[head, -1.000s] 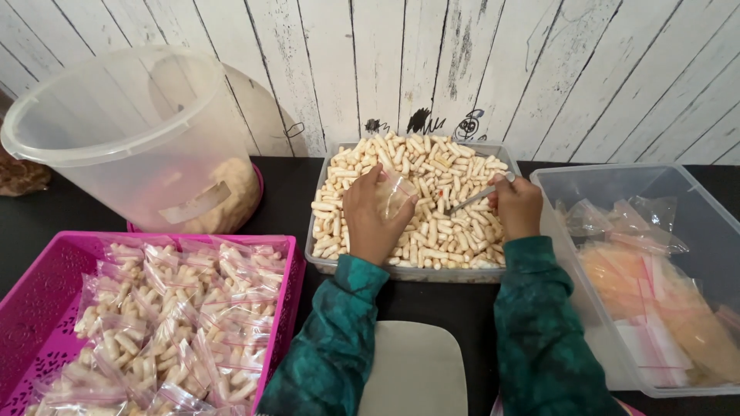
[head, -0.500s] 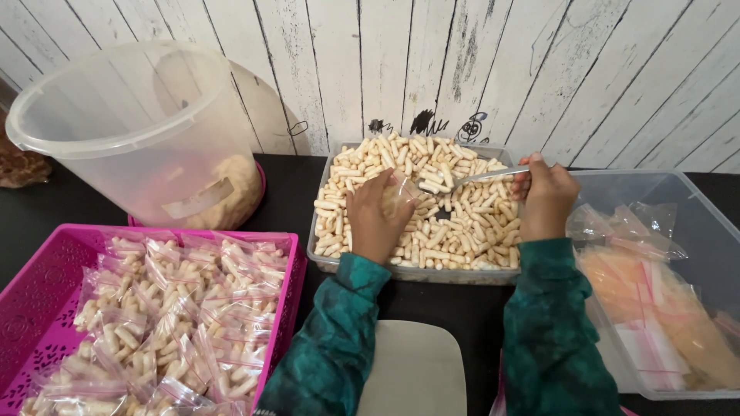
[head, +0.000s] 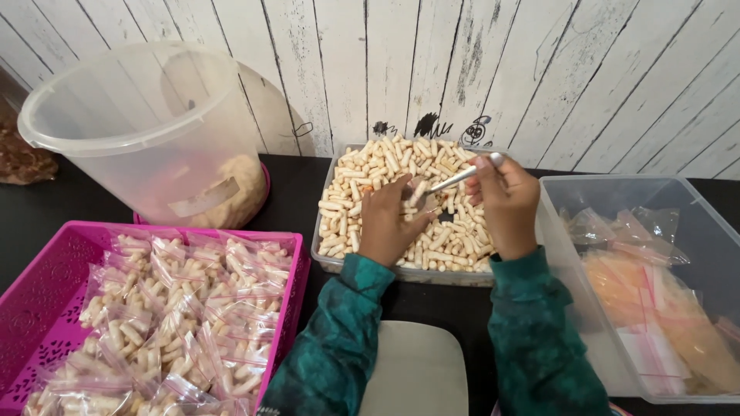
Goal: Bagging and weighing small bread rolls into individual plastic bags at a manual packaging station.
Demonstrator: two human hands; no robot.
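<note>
A clear tray [head: 401, 271] heaped with pale stick-shaped snacks [head: 366, 177] stands in the middle of the dark table. My left hand [head: 389, 223] rests over the snacks and holds a small clear bag [head: 417, 192] open at its top. My right hand [head: 505, 202] grips a metal spoon [head: 462, 174] whose tip points into the bag's mouth. Both sleeves are dark green.
A pink basket [head: 46, 285] at the left holds several filled small bags [head: 177, 308]. Behind it a large clear bucket [head: 146, 131] lies tilted with snacks inside. A clear bin [head: 570, 254] of empty bags sits at the right. A beige scale plate [head: 420, 370] lies between my arms.
My right hand has lifted the spoon from the snacks and brought it leftward to the bag's mouth. My left hand has stayed on the bag.
</note>
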